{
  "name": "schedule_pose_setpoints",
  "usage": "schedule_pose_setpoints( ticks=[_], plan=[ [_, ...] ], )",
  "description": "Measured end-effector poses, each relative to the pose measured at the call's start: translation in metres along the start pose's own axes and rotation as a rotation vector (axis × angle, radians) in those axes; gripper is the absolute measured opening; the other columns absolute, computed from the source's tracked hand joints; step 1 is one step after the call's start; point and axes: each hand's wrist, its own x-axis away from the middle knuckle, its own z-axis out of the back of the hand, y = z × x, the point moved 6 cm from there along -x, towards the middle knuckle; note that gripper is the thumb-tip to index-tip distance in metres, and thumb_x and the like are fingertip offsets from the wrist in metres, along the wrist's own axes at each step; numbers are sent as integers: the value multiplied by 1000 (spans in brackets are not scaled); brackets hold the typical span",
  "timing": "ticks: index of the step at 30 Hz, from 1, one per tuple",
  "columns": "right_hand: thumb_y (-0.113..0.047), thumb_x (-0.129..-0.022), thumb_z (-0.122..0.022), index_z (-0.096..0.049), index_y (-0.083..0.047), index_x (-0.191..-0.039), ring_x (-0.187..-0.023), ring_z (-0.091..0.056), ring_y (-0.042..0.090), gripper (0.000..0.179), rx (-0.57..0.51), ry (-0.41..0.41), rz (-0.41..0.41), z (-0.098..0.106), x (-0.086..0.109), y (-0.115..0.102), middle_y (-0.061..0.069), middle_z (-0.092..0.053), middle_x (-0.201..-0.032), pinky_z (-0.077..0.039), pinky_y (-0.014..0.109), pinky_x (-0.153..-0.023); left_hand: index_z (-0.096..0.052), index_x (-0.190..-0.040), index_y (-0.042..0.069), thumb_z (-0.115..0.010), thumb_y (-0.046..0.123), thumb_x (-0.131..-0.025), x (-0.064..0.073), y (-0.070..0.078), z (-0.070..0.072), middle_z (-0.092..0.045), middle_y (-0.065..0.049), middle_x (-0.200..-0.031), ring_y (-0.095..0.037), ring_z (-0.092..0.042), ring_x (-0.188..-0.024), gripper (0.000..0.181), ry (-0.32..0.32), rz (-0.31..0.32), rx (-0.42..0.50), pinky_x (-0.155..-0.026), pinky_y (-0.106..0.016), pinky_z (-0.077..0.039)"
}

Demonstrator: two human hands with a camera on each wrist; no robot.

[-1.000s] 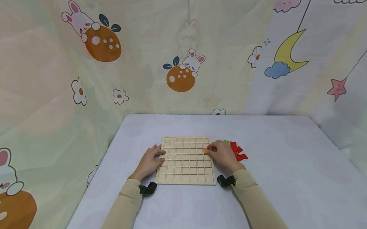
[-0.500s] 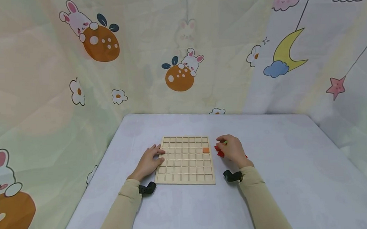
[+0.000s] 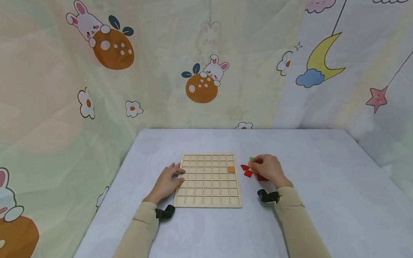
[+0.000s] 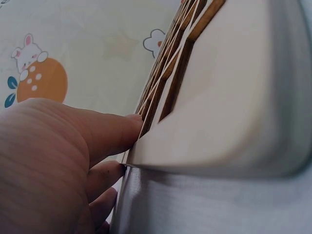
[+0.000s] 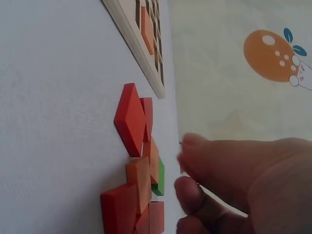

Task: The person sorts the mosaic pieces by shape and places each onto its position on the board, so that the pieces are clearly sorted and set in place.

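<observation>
A square wooden grid board [image 3: 210,207] lies on the table, with one orange square tile [image 3: 231,169] in a cell near its right edge. My left hand [image 3: 166,182] rests on the board's left edge, thumb and index finger reaching onto the frame. In the left wrist view, the thumb [image 4: 114,129] presses the rim. My right hand [image 3: 268,168] is over the loose pieces right of the board, thumb and index tips close together. Red diamond pieces [image 5: 130,119], orange pieces [image 5: 139,183] and a green piece [image 5: 161,178] lie beside it. I cannot tell whether the fingertips pinch a piece.
The table [image 3: 204,240] has a white cloth cover. A patterned cloth backdrop [image 3: 253,84] with rabbits and oranges hangs behind and at the sides. Black wrist cameras [image 3: 165,212] are worn on both wrists.
My right hand has let go of the orange tile, which now lies in the board, and has moved right to the loose pieces. The left hand has stayed on the board's edge.
</observation>
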Motion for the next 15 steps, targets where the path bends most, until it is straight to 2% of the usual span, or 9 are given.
schedule_pose_setpoints(
  ticks=[3, 9, 15],
  plan=[
    [-25, -90, -66, -70, -7, -109, -89, -55, 25, 27, 27, -49, -17, -1, 3, -1, 10, -67, -101, -51, 30, -68, -67, -117, 8, -68, 15, -91, 0, 0, 0, -40, -13, -152, -31, -22, -147, 27, 0, 7, 4, -124, -44, -8],
    [-22, -88, -70, -72, -7, -102, -83, -54, 23, 21, 128, -102, 27, -5, 6, -7, 8, -66, -95, -49, 28, -64, -67, -117, 8, -68, 14, -90, 0, -1, 0, -40, -12, -152, -30, -23, -147, 27, 3, 18, 6, -124, -43, -8],
    [-20, -84, -75, -69, -7, -101, -72, -56, 20, 22, 121, -174, 10, -10, 11, -12, 5, -63, -87, -47, 27, -59, -67, -117, 8, -68, 14, -90, 0, 0, 0, -41, -12, -152, -31, -23, -147, 27, 6, 14, 8, -124, -43, -8]
  ],
)
